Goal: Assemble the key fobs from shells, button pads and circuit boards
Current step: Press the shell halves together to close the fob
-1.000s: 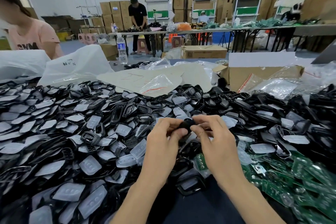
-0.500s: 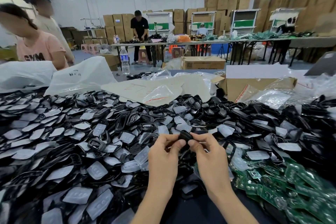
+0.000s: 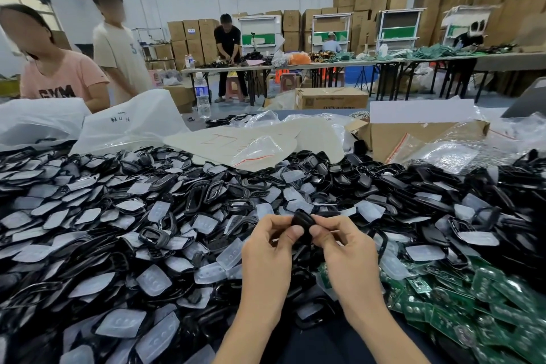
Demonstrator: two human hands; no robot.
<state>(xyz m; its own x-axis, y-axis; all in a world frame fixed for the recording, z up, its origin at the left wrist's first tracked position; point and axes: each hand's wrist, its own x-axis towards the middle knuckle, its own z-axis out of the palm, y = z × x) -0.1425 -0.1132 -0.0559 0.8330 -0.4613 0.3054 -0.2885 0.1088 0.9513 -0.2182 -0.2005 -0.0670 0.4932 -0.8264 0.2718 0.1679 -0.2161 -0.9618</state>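
Key fob | left hand and right hand still clamped on it, grip unchanged, only my view has lifted | I read: still being snapped shut, piece unfinished.

left hand: fingers curled, pinching | right hand: same, thumbs near

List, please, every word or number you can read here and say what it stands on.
"GYM": on the pink T-shirt, at left.
"3": apparently, on the cream T-shirt.
"96": handwritten on the white plastic bag; the marks before it are unreadable.
Too blurred to read: the print on the cardboard box and the label of the water bottle.
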